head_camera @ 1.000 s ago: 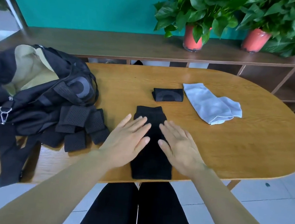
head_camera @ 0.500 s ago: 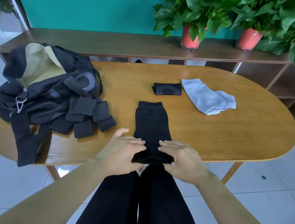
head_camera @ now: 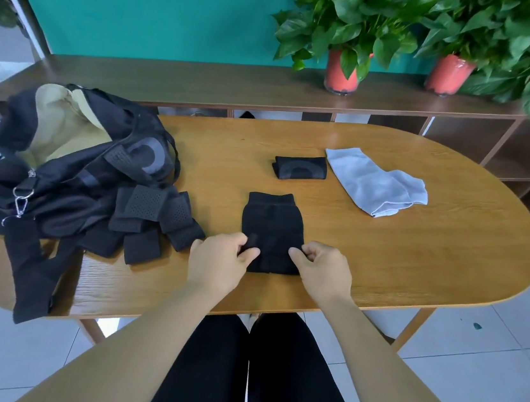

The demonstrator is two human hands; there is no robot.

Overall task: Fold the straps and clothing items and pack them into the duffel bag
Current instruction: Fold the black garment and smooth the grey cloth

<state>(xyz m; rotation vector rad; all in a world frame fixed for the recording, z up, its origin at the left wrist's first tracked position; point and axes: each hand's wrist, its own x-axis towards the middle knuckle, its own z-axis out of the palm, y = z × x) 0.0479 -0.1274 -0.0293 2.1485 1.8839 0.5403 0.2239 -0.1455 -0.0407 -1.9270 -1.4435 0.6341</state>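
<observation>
A black garment lies on the wooden table, its near end folded up over itself. My left hand pinches its near left corner and my right hand pinches its near right corner. A small folded black piece and a light grey cloth lie farther back. The open black duffel bag with a tan lining sits at the table's left, with black perforated straps spread in front of it.
A long black strap hangs from the bag over the table's near left edge. Behind the table runs a dark wooden shelf with two potted plants in red pots. A tiled floor lies below.
My hands slid from flat on the middle of the black garment to its near end, took hold of the corners and folded that end up onto the garment.
</observation>
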